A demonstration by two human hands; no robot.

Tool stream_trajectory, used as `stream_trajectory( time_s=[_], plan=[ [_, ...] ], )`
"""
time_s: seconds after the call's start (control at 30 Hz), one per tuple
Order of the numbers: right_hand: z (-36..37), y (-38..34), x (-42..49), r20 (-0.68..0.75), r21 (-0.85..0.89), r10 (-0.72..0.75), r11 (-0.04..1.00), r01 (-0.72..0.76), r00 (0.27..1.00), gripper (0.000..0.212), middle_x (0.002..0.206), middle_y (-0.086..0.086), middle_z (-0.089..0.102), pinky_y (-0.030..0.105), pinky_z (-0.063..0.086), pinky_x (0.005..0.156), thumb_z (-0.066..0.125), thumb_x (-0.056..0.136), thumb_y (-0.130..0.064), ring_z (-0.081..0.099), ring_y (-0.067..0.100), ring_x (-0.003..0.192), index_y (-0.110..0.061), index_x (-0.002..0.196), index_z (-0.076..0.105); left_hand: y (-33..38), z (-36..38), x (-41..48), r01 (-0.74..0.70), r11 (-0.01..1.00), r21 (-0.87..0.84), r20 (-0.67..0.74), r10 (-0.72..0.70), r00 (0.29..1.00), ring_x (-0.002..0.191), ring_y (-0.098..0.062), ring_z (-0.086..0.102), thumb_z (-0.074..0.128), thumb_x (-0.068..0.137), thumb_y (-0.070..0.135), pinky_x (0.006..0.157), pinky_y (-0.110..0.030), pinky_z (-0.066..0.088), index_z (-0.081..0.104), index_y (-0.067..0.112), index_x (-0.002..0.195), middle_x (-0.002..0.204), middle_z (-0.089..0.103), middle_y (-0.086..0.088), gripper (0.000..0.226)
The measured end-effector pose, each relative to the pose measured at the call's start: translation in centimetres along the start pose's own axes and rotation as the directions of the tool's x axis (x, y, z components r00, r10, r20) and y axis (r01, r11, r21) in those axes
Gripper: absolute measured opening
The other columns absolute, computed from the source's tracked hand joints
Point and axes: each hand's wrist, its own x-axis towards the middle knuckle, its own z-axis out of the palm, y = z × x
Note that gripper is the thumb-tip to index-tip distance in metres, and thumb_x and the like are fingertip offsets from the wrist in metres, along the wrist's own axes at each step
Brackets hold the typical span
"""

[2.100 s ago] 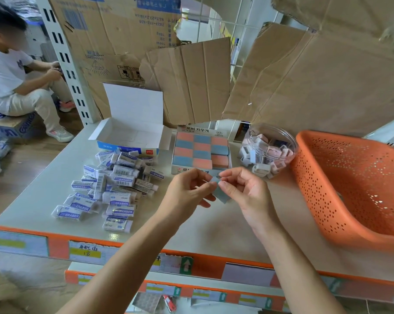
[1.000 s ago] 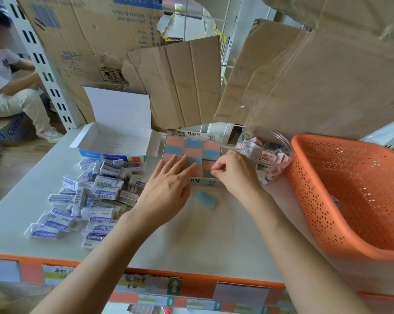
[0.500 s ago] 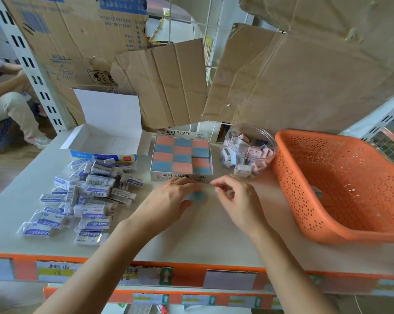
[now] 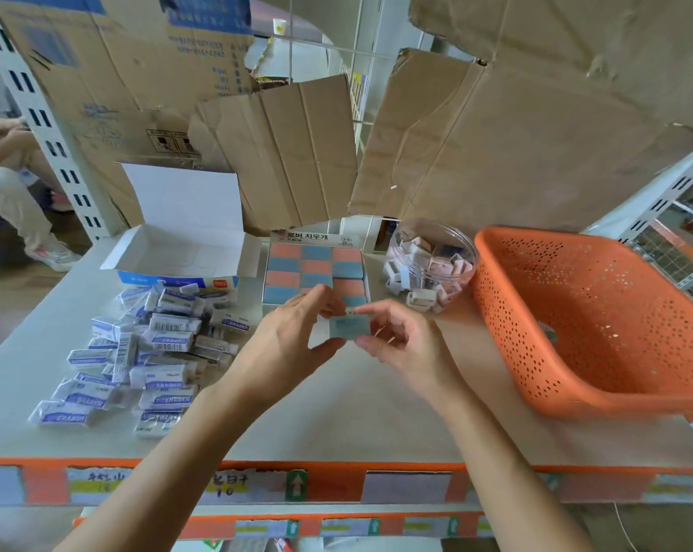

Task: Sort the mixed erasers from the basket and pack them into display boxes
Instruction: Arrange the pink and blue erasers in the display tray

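A pale grey bench (image 4: 336,416) with an orange front edge stands before flattened cardboard sheets (image 4: 535,153). White slotted shelf uprights (image 4: 44,125) flank it. At far left, a seated person (image 4: 6,193) and brown floor (image 4: 12,302).

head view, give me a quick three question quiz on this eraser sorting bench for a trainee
1. True or false: the blue eraser is pinched between the left hand and the right hand.
2. On which side of the checkered display box does the clear tub of small erasers stand? A left, B right, C in front.
3. Fill in: the perforated basket is ___ in colour.

Key: 1 true; 2 B; 3 orange.
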Motion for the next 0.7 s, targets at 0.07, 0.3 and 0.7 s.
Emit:
stream_trajectory(
  time_s=[0.07,0.3,0.7],
  plan=[
    [0.1,-0.3,0.1,-0.009,0.027,0.002,1.000,-0.002,1.000,0.031,0.080,0.001,0.065,0.019,0.046,0.056,0.070,0.079,-0.006,0.055,0.005,0.062,-0.031,0.095,0.060,0.0,-0.1,0.1,0.000,1.000,-0.008,-0.002,0.000,1.000,0.083,-0.007,0.051,0.074,0.076,0.017,0.072,-0.017,0.043,0.051,0.010,0.100,0.105,0.066,-0.002,0.033],
    [-0.5,0.4,2.2,-0.234,-0.012,0.037,0.999,-0.041,0.971,0.033,0.069,-0.003,0.057,0.032,0.044,0.063,0.069,0.077,0.003,0.050,0.008,0.062,-0.028,0.084,0.060,-0.9,-0.4,0.6,0.111,0.982,0.152,0.072,-0.123,0.990,0.135,-0.020,0.031,0.052,0.092,0.031,0.112,-0.037,0.029,0.034,0.016,0.141,0.146,0.037,-0.002,0.054],
    [-0.2,1.1,6.3,-0.161,-0.228,0.120,0.961,-0.155,0.980,0.018,0.067,-0.007,0.056,0.018,0.039,0.063,0.072,0.077,-0.006,0.045,0.004,0.057,-0.020,0.087,0.067,-1.9,0.3,0.9,0.158,0.914,0.373,0.211,-0.249,0.945,0.144,-0.023,-0.003,0.040,0.096,0.039,0.114,-0.041,-0.006,0.020,0.034,0.144,0.157,0.005,0.000,0.052]
  ],
)
